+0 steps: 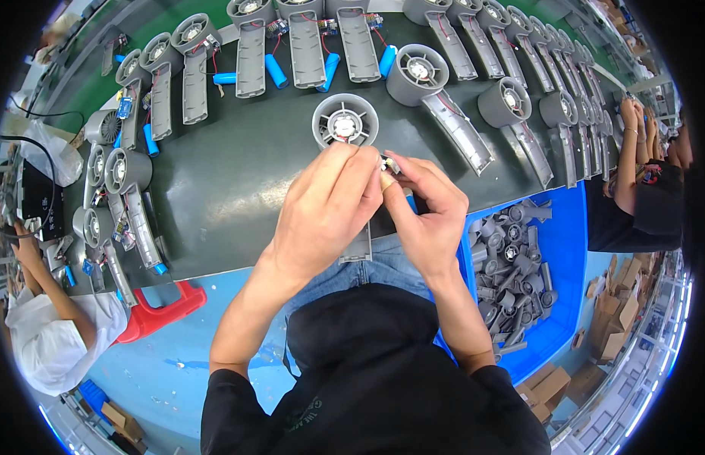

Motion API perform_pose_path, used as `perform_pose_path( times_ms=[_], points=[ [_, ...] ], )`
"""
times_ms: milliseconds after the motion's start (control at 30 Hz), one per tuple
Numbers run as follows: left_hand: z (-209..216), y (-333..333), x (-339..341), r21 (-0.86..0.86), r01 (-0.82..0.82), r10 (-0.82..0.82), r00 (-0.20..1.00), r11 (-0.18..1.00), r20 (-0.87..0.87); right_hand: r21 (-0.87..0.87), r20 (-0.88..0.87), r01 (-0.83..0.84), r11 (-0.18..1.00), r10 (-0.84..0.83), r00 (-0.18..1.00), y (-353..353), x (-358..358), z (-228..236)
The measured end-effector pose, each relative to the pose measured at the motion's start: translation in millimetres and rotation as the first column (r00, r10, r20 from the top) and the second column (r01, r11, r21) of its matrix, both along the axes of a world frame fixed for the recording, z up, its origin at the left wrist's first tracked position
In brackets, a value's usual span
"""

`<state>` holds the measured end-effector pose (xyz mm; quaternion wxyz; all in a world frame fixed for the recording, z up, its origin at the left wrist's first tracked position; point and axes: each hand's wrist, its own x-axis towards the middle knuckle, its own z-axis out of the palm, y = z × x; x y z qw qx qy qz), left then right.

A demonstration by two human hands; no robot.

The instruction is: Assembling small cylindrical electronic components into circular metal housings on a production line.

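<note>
In front of me on the bench lies a grey handheld fan housing [345, 120], its round fan end pointing away. The lower end of its handle [357, 247] shows below my hands, and the middle is hidden behind them. My right hand [428, 208] pinches a small dark part with a whitish piece [389, 163], perhaps a circuit board, between thumb and forefinger. Closed against it, my left hand [326, 205] has its fingertips together just above the handle. What those fingertips grip is too small to make out.
Several grey fan housings, some with blue battery cells [276, 71], stand along the far side of the dark green bench [216, 193]. A blue bin [568, 303] of grey parts sits at my right. Other people work at left [53, 326] and right [656, 189]; a red stool [166, 312] stands left.
</note>
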<state>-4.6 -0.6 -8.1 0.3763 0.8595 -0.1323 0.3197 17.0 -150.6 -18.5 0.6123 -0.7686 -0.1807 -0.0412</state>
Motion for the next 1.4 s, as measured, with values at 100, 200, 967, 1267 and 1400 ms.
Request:
perform_pose_path(
  times_ms=[100, 200, 967, 1267, 1400],
  points=[
    [1.9, -1.1, 0.6, 0.041, 0.015, -0.016, 1.0, 0.999, 0.027, -0.021, 0.085, 0.058, 0.998, -0.056, 0.995, 1.4, 2.2, -7.3],
    [1.1, -1.1, -0.3, 0.032, 0.011, -0.012, 1.0, 0.999, 0.019, -0.106, 0.188, 0.069, 0.992, -0.049, 0.981, 0.7, 3.9, -4.2],
    [0.2, -6.0, -0.9, 0.024, 0.006, -0.006, 1.0, 1.0, -0.016, -0.131, 0.469, 0.135, 0.982, -0.059, 0.881, 6.4, 8.3, -13.0],
    [3.4, -8.1, -3.0, -0.038, 0.003, -0.005, 0.998, 0.999, -0.063, -0.115, 0.447, 0.132, 0.985, -0.068, 0.892, 5.7, 7.5, -13.5],
    [2.0, -7.6, -2.6, -0.03, -0.007, 0.005, 0.997, 1.0, -0.076, -0.124, 0.483, 0.141, 0.982, -0.064, 0.873, 5.3, 7.9, -13.7]
  ],
)
